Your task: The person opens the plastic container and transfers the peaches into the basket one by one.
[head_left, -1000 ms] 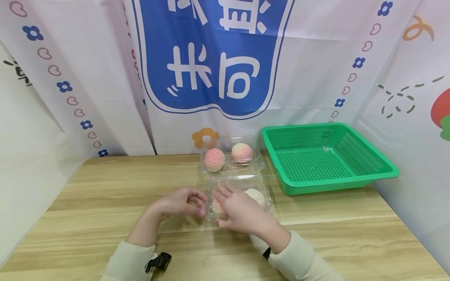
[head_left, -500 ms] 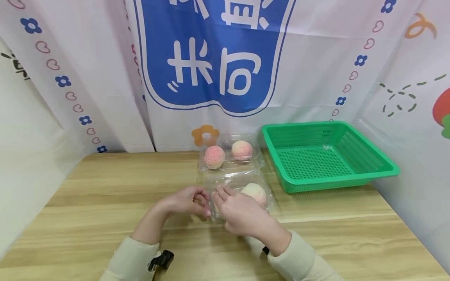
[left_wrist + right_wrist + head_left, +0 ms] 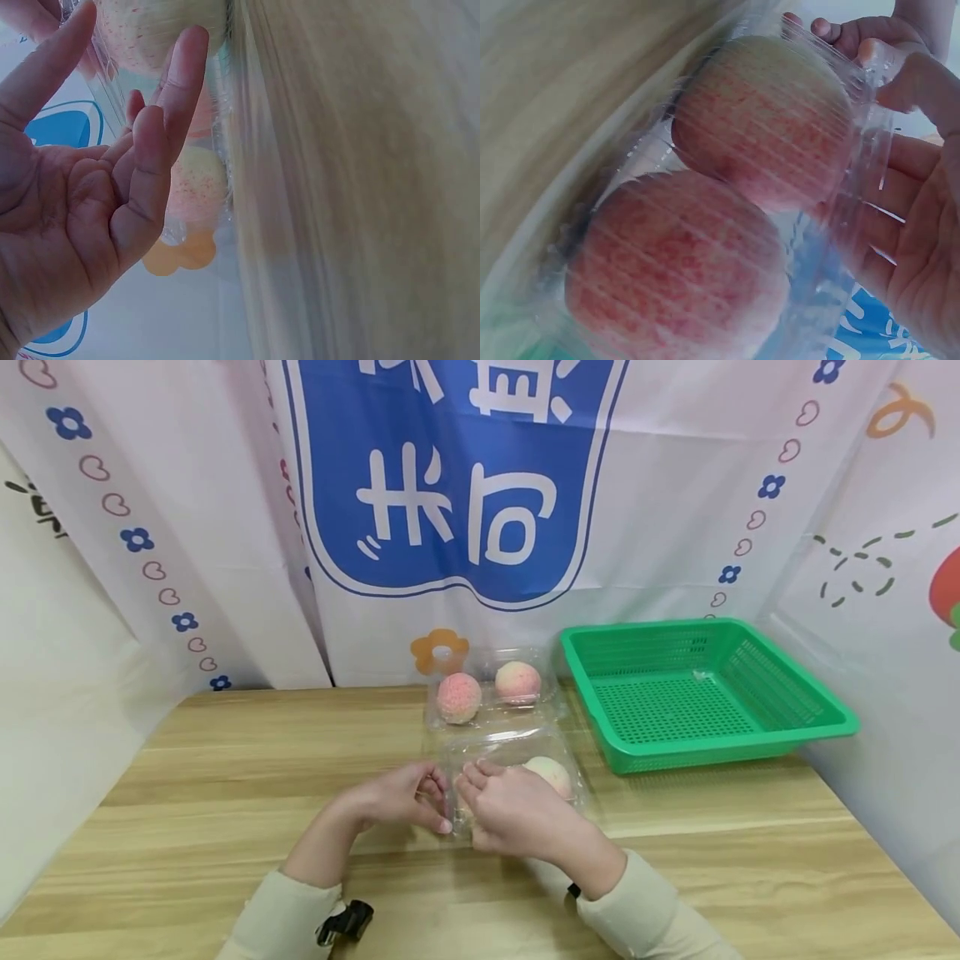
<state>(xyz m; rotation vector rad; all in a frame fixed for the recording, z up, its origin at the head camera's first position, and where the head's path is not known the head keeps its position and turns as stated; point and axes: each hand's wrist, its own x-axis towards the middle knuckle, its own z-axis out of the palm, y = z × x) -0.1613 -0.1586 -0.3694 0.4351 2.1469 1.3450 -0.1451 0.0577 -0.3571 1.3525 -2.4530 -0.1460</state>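
Observation:
A clear plastic clamshell box point(image 3: 510, 743) with two peaches lies at the middle of the table. Its right peach point(image 3: 552, 773) shows; my right hand mostly covers the left one. My right hand point(image 3: 528, 810) lies over the lid, fingers stretched toward the box's left end. In the right wrist view, both peaches point(image 3: 679, 262) show through the plastic, with the palm point(image 3: 930, 232) facing the lid. At the left end of the box is my left hand point(image 3: 405, 797), fingers loosely bent, thumb tip at its edge. The left wrist view shows its thumb and fingers apart, holding nothing.
Just behind stands a second clear box point(image 3: 487, 717) holding a pink peach point(image 3: 459, 698) and a paler peach point(image 3: 517, 682). A green plastic basket point(image 3: 611, 747) sits at the back right. A printed cloth point(image 3: 390, 643) hangs behind the wooden table point(image 3: 300, 727).
My left hand has moved slightly right, up to the box's edge. The right hand's fingers have drawn closer together over the lid, and the box has shifted slightly.

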